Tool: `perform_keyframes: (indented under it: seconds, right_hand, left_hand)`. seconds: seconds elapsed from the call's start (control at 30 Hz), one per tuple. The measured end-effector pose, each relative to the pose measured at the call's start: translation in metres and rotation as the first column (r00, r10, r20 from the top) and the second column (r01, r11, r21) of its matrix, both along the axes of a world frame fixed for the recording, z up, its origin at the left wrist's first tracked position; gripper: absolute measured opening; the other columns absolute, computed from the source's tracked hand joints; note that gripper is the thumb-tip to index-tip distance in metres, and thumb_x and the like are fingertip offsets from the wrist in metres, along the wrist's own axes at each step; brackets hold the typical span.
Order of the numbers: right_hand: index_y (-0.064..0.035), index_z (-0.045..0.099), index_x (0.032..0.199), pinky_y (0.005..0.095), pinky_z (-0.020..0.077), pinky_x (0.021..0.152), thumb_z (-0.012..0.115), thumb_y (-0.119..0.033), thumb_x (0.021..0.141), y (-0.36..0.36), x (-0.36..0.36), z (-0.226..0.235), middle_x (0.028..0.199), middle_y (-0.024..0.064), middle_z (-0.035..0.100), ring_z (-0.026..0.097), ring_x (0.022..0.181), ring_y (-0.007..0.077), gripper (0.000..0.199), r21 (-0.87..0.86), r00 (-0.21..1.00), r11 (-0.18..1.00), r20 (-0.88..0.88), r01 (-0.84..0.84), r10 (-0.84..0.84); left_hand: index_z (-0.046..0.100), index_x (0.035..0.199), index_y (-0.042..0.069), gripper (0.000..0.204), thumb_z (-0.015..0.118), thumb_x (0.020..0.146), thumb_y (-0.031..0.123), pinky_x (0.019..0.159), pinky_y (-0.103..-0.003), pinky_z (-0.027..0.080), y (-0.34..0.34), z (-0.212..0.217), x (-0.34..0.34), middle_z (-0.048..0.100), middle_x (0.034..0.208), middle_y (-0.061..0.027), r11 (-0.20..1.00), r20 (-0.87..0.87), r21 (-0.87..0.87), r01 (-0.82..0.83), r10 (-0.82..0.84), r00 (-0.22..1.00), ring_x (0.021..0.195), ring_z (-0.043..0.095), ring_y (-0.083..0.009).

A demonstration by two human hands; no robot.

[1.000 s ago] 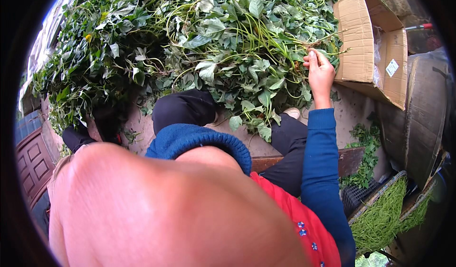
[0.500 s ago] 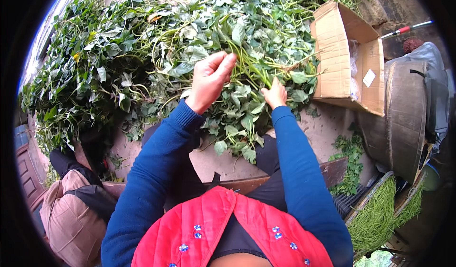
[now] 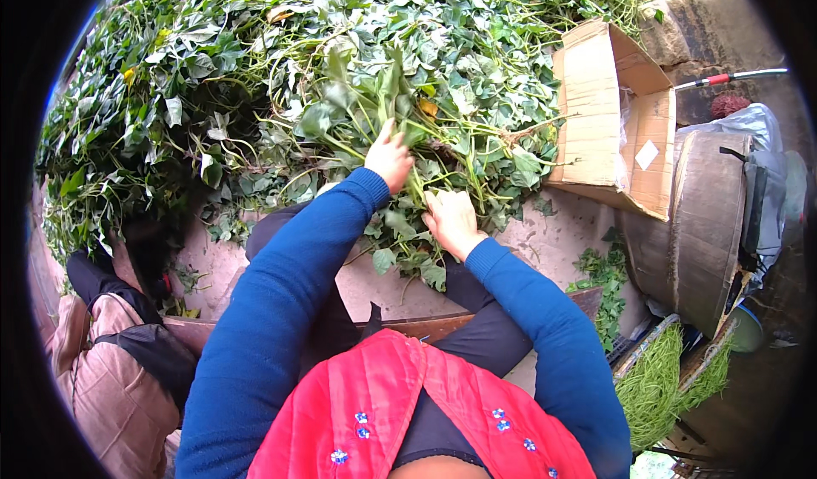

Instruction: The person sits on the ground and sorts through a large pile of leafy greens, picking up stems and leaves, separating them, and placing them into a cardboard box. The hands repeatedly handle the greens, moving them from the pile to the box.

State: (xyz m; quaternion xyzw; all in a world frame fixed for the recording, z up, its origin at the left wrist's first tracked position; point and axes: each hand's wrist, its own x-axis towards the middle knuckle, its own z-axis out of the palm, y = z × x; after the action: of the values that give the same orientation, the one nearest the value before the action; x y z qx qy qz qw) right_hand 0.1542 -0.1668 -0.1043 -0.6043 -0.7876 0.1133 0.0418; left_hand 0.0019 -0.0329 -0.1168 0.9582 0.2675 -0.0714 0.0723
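A large heap of leafy green vines [image 3: 489, 45] spreads in front of me, with long pale-green stems running through it. Over its near edge, my left hand [image 3: 390, 159] is closed around a few leafy stems [image 3: 374, 108]; the leaves above it are smeared by motion. Just to the right and slightly nearer, my right hand [image 3: 453, 222] is closed with its fingertips on the stems between the two hands. Leaves partly hide what lies under its fingers. More leaves [image 3: 408, 253] hang below the hands, above my knees.
An open cardboard box [image 3: 591, 113] stands right of the heap, beside a large brown drum-like container [image 3: 713, 215]. Stripped thin green stems [image 3: 651, 385] fill a basket at the lower right. Another person's pink-brown sleeve [image 3: 119, 377] is at the lower left. A wooden board [image 3: 442, 327] crosses near my lap.
My left hand has moved down and slightly right, with blurred leafy stems in it. My right hand has shifted left and nearer to me. The view has tilted slightly.
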Motion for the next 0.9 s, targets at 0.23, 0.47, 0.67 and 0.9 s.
perform_keyframes:
  seconds: [0.23,0.47,0.67,0.9]
  right_hand:
    - [0.001,0.06,0.108,0.0419,0.0439,0.086,0.058,-0.021,0.079,0.075,0.069,-0.007,0.101,0.0214,0.061,0.056,0.092,0.036,0.037,0.073,0.853,0.864,-0.22,0.498,-0.473]
    - [-0.0069,0.047,0.124,0.0429,0.038,0.093,0.06,-0.013,0.077,0.12,0.129,-0.065,0.115,0.0146,0.057,0.053,0.106,0.0294,0.049,0.065,0.88,0.996,0.466,0.064,-0.087]
    - [-0.0117,0.066,0.079,0.0409,0.0449,0.064,0.064,-0.029,0.077,0.129,0.127,-0.03,0.071,0.0098,0.062,0.058,0.071,0.0281,0.017,-0.007,0.883,1.0,0.469,0.001,0.003]
    - [-0.0135,0.068,0.098,0.0337,0.051,0.063,0.055,-0.015,0.086,0.201,0.103,0.218,0.083,0.0092,0.065,0.063,0.072,0.0248,0.018,0.593,0.883,0.801,0.415,-0.082,-0.218]
  left_hand:
    - [0.069,0.072,0.01,0.014,0.056,0.074,0.017,0.057,-0.039,0.051,-0.014,-0.019,-0.015,0.066,0.068,-0.0091,0.974,0.003,-0.172,-0.15,0.153,0.988,0.065,0.066,-0.0258]
    - [0.07,0.074,0.007,0.016,0.057,0.07,0.013,0.067,-0.04,0.053,-0.048,0.004,0.004,0.068,0.079,-0.0148,0.867,-0.079,-0.492,-0.082,0.05,0.996,0.075,0.066,-0.03]
    - [0.068,0.074,0.003,0.013,0.058,0.066,0.007,0.061,-0.039,0.053,-0.041,0.023,0.013,0.066,0.076,-0.0157,0.865,-0.019,-0.501,0.019,-0.033,0.999,0.072,0.066,-0.0309]
    - [0.065,0.074,0.001,0.033,0.073,0.068,0.033,0.06,-0.04,0.052,-0.041,0.067,0.004,0.064,0.069,-0.0149,0.929,0.215,-0.369,-0.007,0.093,0.972,0.066,0.065,-0.0313]
